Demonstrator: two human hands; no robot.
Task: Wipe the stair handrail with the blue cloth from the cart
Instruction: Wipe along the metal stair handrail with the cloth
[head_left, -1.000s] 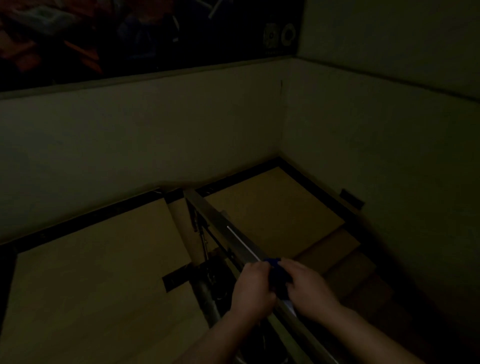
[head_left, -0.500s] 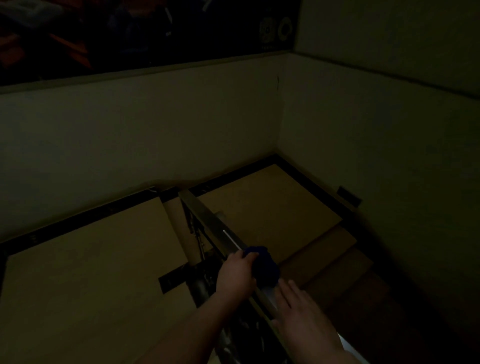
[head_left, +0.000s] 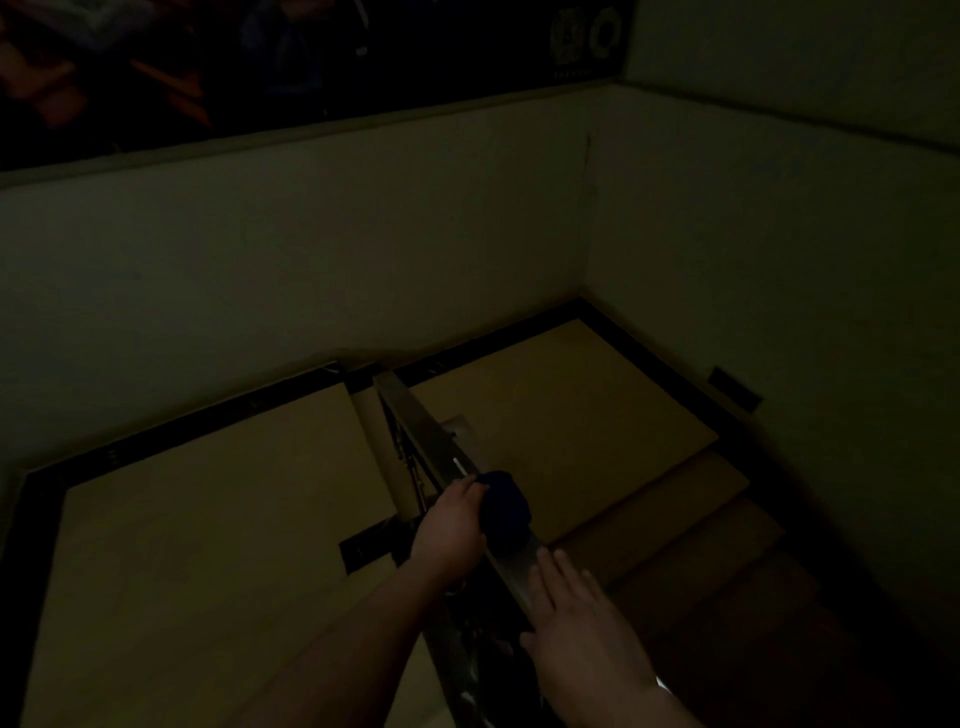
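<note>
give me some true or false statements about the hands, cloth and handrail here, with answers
1. The left hand holds the blue cloth against the handrail. True.
2. The right hand grips the blue cloth too. False: its fingers are straight and it is apart from the cloth, nearer the person.
3. The blue cloth sits farther along the handrail than the right hand. True.
4. The steps lie to the left of the handrail. False: they are on its right; flat floor lies on its left.
</note>
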